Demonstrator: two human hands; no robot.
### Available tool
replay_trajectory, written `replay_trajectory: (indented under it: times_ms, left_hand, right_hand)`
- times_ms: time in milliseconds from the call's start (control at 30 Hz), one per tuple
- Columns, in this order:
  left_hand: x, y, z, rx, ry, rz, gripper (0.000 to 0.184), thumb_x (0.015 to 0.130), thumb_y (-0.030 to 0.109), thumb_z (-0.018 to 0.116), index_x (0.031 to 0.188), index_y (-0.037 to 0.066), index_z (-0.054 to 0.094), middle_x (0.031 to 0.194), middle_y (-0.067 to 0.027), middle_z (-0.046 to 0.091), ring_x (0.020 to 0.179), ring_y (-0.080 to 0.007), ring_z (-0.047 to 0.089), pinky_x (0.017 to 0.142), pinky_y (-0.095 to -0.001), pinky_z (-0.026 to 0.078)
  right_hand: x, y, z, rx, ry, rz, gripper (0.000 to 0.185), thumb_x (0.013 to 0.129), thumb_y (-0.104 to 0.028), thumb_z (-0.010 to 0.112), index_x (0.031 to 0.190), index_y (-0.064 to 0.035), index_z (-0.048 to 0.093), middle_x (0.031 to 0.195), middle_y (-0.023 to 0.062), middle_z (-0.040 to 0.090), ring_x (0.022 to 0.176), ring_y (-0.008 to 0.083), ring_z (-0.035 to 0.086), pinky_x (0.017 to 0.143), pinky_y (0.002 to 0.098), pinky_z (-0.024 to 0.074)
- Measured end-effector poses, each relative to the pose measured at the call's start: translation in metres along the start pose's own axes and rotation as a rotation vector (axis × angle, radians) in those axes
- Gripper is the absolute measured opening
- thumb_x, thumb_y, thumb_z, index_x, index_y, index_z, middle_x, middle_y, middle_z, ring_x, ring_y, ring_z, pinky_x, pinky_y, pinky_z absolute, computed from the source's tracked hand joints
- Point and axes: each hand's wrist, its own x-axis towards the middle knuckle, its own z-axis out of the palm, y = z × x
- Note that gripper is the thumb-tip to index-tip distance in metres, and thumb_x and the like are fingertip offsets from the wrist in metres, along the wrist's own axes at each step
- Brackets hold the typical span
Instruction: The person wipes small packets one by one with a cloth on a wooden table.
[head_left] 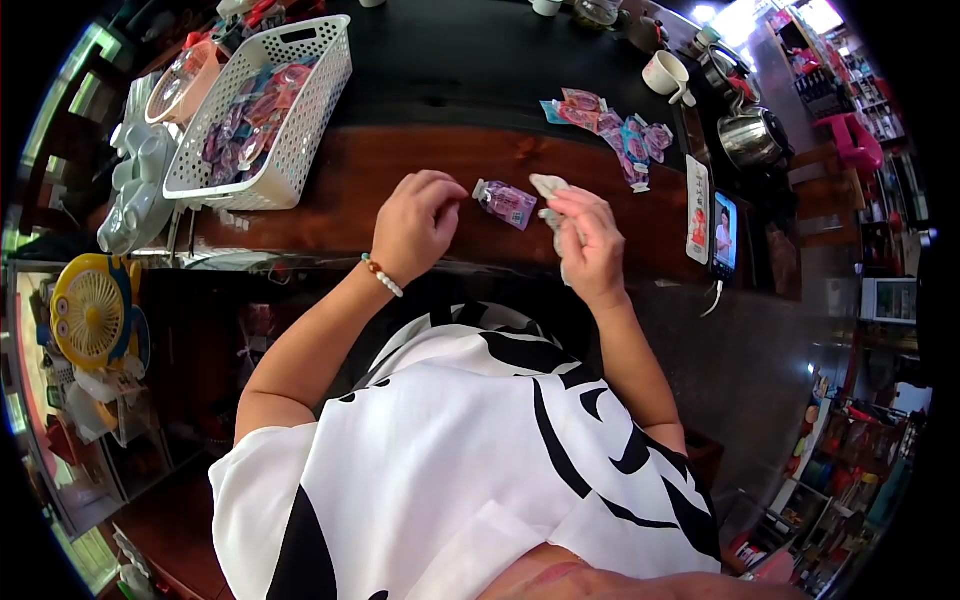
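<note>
A small purple-and-pink bottle-shaped packet (507,205) lies on the brown table between my two hands. My left hand (412,228) is closed, its fingers curled near the packet's pale narrow end, with a slight gap between. Whatever may be inside those fingers is hidden. On the packet's other side, my right hand (592,245) grips a crumpled white cloth (549,186), part of which hangs below the fingers. Further off to the right, several similar packets (632,145) lie in a loose pile.
A white perforated basket (318,120) of colourful packets stands at the left, beside clear plastic trays (135,190) and a pink basket (205,70). On the right are a propped phone (725,235) with a cable, a white mug (665,75) and a metal kettle (752,137).
</note>
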Motion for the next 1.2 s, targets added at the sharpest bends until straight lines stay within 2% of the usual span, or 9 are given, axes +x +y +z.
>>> replay_trajectory:
  times_ms: [33, 100, 233, 367, 500, 700, 800, 900, 1200]
  left_hand:
    - [-0.002, -0.003, 0.003, 0.001, 0.001, -0.004, 0.024, 0.086, -0.002, 0.072, 0.108, 0.005, 0.076, 0.117, -0.0092, 0.075, 0.110, -0.0289, 0.071, 0.088, -0.0379, 0.059]
    - [-0.004, -0.005, 0.009, 0.020, -0.063, 0.248, 0.032, 0.084, 0.000, 0.073, 0.114, 0.007, 0.077, 0.125, -0.0068, 0.075, 0.121, -0.0301, 0.066, 0.099, -0.0421, 0.055]
    - [-0.009, -0.007, 0.011, 0.065, -0.164, 0.195, 0.034, 0.085, 0.002, 0.072, 0.118, 0.008, 0.077, 0.131, -0.0044, 0.074, 0.124, -0.0288, 0.066, 0.104, -0.0440, 0.051]
    - [-0.011, -0.007, 0.012, -0.016, -0.067, 0.144, 0.023, 0.083, -0.005, 0.068, 0.104, 0.004, 0.068, 0.122, -0.0111, 0.071, 0.114, -0.0334, 0.067, 0.096, -0.0423, 0.055]
    - [-0.011, -0.004, 0.012, -0.068, 0.014, 0.094, 0.021, 0.083, -0.008, 0.065, 0.101, 0.003, 0.063, 0.119, -0.0145, 0.069, 0.107, -0.0367, 0.068, 0.090, -0.0429, 0.057]
    - [-0.010, -0.001, 0.008, -0.103, 0.000, 0.045, 0.024, 0.085, -0.007, 0.064, 0.108, 0.002, 0.065, 0.122, -0.0157, 0.069, 0.107, -0.0379, 0.068, 0.091, -0.0432, 0.059]
    - [-0.007, 0.001, 0.008, -0.074, 0.006, 0.091, 0.032, 0.086, -0.007, 0.064, 0.115, 0.003, 0.068, 0.126, -0.0149, 0.069, 0.112, -0.0369, 0.068, 0.096, -0.0423, 0.058]
    - [-0.006, 0.000, 0.010, -0.024, -0.061, 0.112, 0.038, 0.086, -0.005, 0.065, 0.122, 0.005, 0.072, 0.131, -0.0114, 0.071, 0.119, -0.0339, 0.067, 0.102, -0.0428, 0.055]
    - [-0.009, -0.003, 0.013, 0.119, -0.151, 0.140, 0.039, 0.085, 0.002, 0.069, 0.122, 0.010, 0.077, 0.139, -0.0041, 0.072, 0.131, -0.0286, 0.063, 0.109, -0.0438, 0.051]
  right_hand:
    - [0.003, -0.003, 0.007, 0.012, -0.053, -0.059, 0.028, 0.091, 0.001, 0.063, 0.116, -0.0052, 0.075, 0.125, 0.0149, 0.075, 0.123, 0.0360, 0.068, 0.110, 0.0476, 0.0488]
    - [0.003, -0.010, 0.025, 0.010, -0.169, -0.050, 0.034, 0.091, 0.000, 0.064, 0.123, -0.0049, 0.073, 0.131, 0.0164, 0.073, 0.129, 0.0379, 0.065, 0.116, 0.0504, 0.0461]
    - [0.010, -0.010, 0.041, -0.140, -0.284, -0.103, 0.040, 0.089, 0.000, 0.065, 0.128, -0.0029, 0.071, 0.135, 0.0156, 0.071, 0.135, 0.0375, 0.061, 0.120, 0.0541, 0.0431]
    - [0.027, -0.019, 0.048, -0.139, -0.381, -0.151, 0.042, 0.084, 0.000, 0.064, 0.125, -0.0026, 0.073, 0.135, 0.0151, 0.073, 0.137, 0.0346, 0.060, 0.121, 0.0536, 0.0423]
    - [0.026, -0.023, 0.047, -0.076, -0.451, -0.182, 0.035, 0.084, 0.000, 0.063, 0.115, -0.0045, 0.077, 0.133, 0.0141, 0.074, 0.138, 0.0328, 0.060, 0.123, 0.0529, 0.0406]
    - [0.007, -0.010, 0.019, 0.020, -0.400, -0.138, 0.029, 0.087, 0.003, 0.060, 0.110, -0.0029, 0.077, 0.131, 0.0141, 0.075, 0.137, 0.0348, 0.062, 0.118, 0.0536, 0.0456]
    - [0.001, -0.006, 0.015, -0.069, -0.277, -0.061, 0.032, 0.087, 0.002, 0.061, 0.116, -0.0017, 0.075, 0.132, 0.0171, 0.074, 0.135, 0.0406, 0.062, 0.118, 0.0541, 0.0455]
    - [0.003, -0.008, 0.025, -0.113, -0.226, -0.005, 0.035, 0.087, 0.002, 0.062, 0.119, -0.0020, 0.074, 0.133, 0.0183, 0.073, 0.135, 0.0408, 0.061, 0.118, 0.0541, 0.0448]
    - [-0.002, -0.011, 0.017, -0.080, -0.327, -0.108, 0.033, 0.086, 0.002, 0.062, 0.115, -0.0049, 0.076, 0.134, 0.0123, 0.074, 0.135, 0.0375, 0.063, 0.118, 0.0534, 0.0456]
